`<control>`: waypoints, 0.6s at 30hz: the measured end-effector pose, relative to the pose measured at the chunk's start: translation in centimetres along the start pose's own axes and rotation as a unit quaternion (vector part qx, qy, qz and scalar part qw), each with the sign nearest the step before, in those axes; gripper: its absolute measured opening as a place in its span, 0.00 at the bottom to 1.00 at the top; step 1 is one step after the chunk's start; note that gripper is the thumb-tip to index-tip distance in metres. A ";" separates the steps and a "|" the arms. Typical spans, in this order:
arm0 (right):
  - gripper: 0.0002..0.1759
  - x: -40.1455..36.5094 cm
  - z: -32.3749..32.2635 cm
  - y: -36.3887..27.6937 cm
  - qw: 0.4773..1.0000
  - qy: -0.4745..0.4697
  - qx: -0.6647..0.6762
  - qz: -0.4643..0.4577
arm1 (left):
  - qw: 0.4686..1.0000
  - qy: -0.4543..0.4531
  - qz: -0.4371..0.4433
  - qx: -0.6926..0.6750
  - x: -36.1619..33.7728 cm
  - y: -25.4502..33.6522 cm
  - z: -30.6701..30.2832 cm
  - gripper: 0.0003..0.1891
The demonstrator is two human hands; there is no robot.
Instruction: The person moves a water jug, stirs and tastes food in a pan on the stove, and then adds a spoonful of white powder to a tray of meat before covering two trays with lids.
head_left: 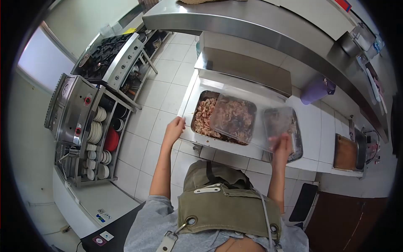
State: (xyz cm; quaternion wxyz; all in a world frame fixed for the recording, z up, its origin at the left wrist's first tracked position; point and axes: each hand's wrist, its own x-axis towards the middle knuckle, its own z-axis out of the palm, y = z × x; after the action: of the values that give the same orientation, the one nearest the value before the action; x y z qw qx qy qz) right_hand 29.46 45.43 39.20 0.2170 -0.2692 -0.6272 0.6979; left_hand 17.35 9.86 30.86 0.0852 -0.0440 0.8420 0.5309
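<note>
My right hand (280,143) is closed on the near right edge of a clear plastic lid (268,119). The lid is tilted and see-through, and spans from the meat pan to the second pan. Chopped meat (205,110) fills a rectangular metal pan (195,133) set in the white counter; its right part shows through the lid. A second metal pan (299,147) lies to the right, its contents blurred behind lid and hand. My left hand (174,129) is at the counter's left edge, fingers curled, with nothing visible in them.
A stainless shelf (252,29) runs above the counter (256,152). A purple container (314,93) stands at the back right, near a sink (346,153). At left are a stove (119,63) and a rack (111,98) with stacked plates. Tiled floor (161,94) lies between.
</note>
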 end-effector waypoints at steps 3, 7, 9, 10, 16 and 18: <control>0.09 0.5 2.8 0.3 0.995 -0.079 0.025 0.063 | 0.996 -0.009 -0.028 -0.081 -1.1 3.3 -1.9 0.16; 0.08 0.7 5.5 0.7 0.989 -0.120 0.057 0.071 | 0.982 -0.055 -0.022 -0.177 -2.0 6.0 -2.0 0.19; 0.08 1.3 6.3 0.5 0.987 -0.130 0.074 0.058 | 0.971 -0.106 0.010 -0.216 -1.6 7.2 -2.1 0.22; 0.08 2.0 6.5 0.2 0.985 -0.159 0.067 0.018 | 0.971 -0.105 0.010 -0.215 -1.0 7.8 -2.2 0.22; 0.07 7.9 7.4 0.2 0.930 -0.273 -0.105 -0.224 | 0.909 -0.203 0.041 -0.361 4.2 10.4 -2.3 0.33; 0.06 9.6 7.6 1.3 0.908 -0.277 -0.142 -0.281 | 0.886 -0.205 0.029 -0.415 6.3 10.2 -2.2 0.33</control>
State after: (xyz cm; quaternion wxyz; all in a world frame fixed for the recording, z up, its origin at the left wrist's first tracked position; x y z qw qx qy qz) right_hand 17.30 45.61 37.44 0.1812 0.0942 -0.8045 0.5578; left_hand 9.22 12.41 39.64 0.2139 0.0590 0.5095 0.8314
